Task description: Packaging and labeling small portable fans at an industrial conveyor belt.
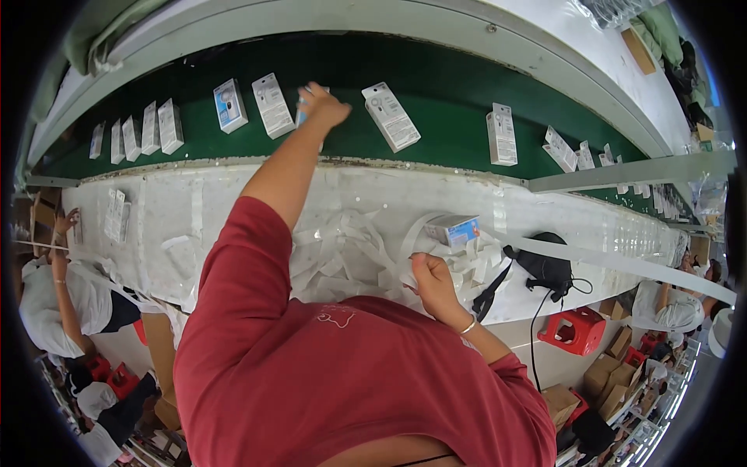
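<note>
My left hand (325,107) reaches over the green conveyor belt with its fingers around a small white-and-blue carton (301,115), which the hand partly covers. Close to my chest, my right hand (437,286) is closed with the thumb on top, pinching a white strip (406,271) that curls up from the table. Just beyond that hand lies another white-and-blue carton (454,230), among loose white strips (342,257). On the belt, a white carton (272,105) stands left of my left hand and a similar carton (391,117) to its right.
More cartons (170,126) stand along the green belt (443,86) on both sides. A long white strip (615,263) crosses the right side of the table. A black bag-like object (543,265) with a cord sits at the right edge, above a red stool (573,330). Other people work at both sides.
</note>
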Available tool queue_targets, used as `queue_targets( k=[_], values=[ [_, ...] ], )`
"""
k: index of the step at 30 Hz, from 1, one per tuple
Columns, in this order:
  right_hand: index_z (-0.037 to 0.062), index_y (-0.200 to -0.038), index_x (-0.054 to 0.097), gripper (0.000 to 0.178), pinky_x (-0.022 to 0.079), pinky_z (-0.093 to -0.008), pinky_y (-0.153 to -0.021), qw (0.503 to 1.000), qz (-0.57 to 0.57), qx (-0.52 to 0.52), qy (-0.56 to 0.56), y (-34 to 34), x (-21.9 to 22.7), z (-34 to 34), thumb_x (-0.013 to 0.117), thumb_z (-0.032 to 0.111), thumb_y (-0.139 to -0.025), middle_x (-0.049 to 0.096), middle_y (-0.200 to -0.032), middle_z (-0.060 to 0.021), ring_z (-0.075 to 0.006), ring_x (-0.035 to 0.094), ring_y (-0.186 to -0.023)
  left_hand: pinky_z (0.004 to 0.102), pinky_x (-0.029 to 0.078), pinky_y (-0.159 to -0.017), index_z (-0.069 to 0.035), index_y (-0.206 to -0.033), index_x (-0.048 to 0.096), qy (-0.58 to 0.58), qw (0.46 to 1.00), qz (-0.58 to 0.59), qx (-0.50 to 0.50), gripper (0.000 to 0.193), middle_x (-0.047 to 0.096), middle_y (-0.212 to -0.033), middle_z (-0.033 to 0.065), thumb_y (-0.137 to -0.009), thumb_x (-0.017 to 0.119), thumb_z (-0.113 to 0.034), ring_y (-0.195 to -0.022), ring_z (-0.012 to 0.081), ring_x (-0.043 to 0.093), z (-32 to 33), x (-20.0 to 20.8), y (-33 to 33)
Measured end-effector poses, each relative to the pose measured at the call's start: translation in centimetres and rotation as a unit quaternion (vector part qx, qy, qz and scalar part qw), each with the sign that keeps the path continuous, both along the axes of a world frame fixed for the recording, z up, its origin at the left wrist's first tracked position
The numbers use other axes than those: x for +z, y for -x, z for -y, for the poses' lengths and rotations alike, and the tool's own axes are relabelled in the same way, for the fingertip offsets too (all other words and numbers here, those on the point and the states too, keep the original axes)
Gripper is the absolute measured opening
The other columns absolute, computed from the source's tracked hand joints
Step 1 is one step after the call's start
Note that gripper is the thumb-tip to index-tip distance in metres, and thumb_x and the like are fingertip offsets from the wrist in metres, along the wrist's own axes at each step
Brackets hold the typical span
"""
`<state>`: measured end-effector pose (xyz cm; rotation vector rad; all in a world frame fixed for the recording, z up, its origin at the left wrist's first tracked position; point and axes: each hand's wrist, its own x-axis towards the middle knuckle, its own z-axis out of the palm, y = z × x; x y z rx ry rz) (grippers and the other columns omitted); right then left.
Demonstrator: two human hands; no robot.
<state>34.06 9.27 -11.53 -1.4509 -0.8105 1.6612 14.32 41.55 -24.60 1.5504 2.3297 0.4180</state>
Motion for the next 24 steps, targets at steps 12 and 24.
queue_targets(
  k=[12, 24],
  values=[
    [0.0004, -0.081, 0.059, 0.039, 0.039, -0.0213, -0.049, 0.998, 0.045, -0.008, -0.042, -4.3, -1.3, -5.3, 0.043, 0.032, -0.097, 0.055, -0.066, -0.0049, -0.0106, 0.046, -0.053, 0.0458, 0.042, -0.086, -0.003, -0.112, 0.042, 0.044, 0.978, -0.009, 0.204, 0.066, 0.045, -0.115, 0.0191, -0.065, 0.074, -0.036, -0.104, 0.0317, 0.049, -8.4, -5.5, 12.4],
    [0.0044, -0.071, 0.048, 0.03, 0.035, -0.0228, -0.054, 0.93, 0.155, -0.125, -0.31, 0.1, 5.2, -5.0, 0.045, 0.024, -0.094, 0.045, -0.063, -0.0011, -0.0099, 0.039, -0.058, 0.0389, 0.04, -0.092, -0.001, -0.127, 0.047, 0.08, 0.47, 0.753, -0.453, 0.093, 0.038, -0.136, 0.0231, -0.041, 0.078, -0.013, -0.108, 0.0286, 0.053, 21.9, 16.5, 3.4]
  ],
)
